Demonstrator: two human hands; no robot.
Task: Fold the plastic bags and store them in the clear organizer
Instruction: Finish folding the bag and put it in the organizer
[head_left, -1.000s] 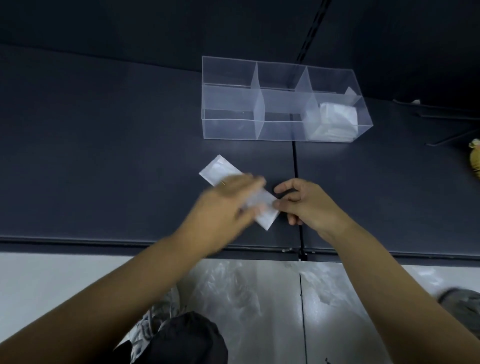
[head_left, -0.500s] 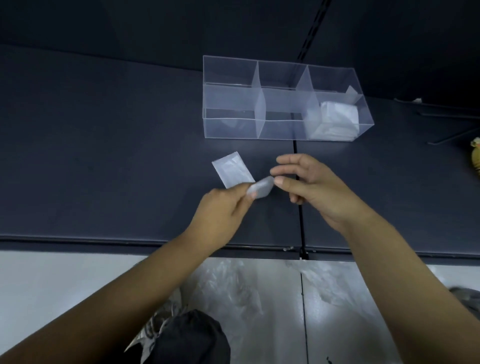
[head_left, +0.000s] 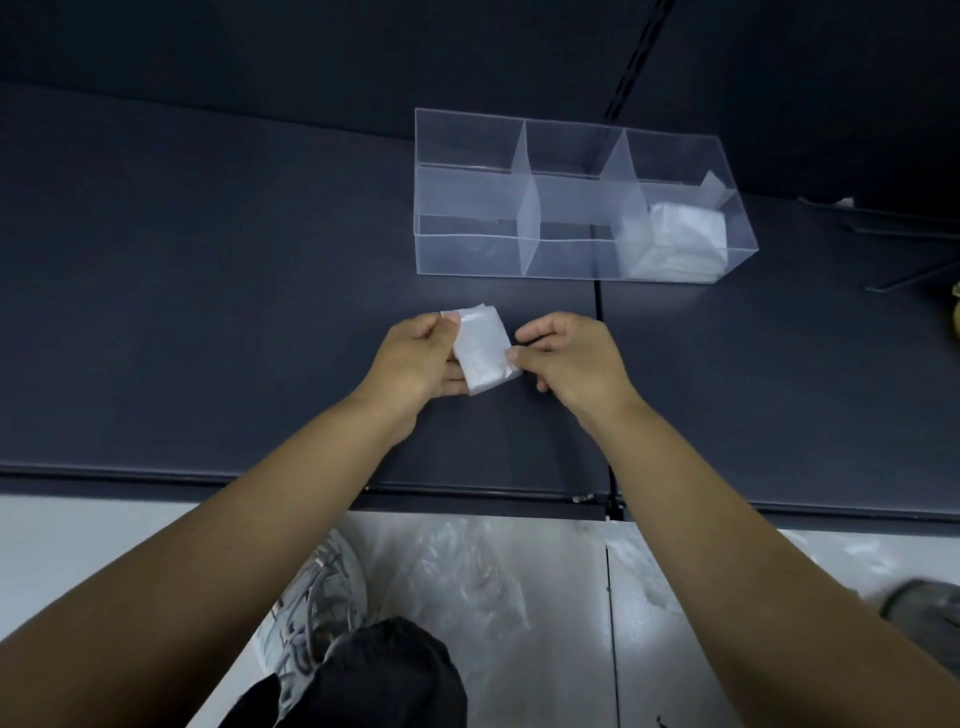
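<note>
The small, white, translucent plastic bag (head_left: 483, 353), folded into a compact rectangle, is sitting at the centre of the frame, just above the dark grey table (head_left: 208, 291) and in front of the clear organizer. The left hand (head_left: 415, 358) is gripping its left side, with the thumb curling over the upper left corner and the fingers tucking under the lower edge. The right hand (head_left: 566, 358) is pinching the right edge between thumb and forefinger, its other fingers curling loosely below. The clear, rectangular plastic organizer with dividers (head_left: 467, 254) is standing on the table in the upper middle of the frame, well apart from the hands. A stack of white folded plastic bags (head_left: 680, 239) is lying in its rightmost compartment. Crumpled clear plastic (head_left: 467, 571) is lying on the pale floor at the bottom centre, beside a grey sneaker (head_left: 311, 597).
</note>
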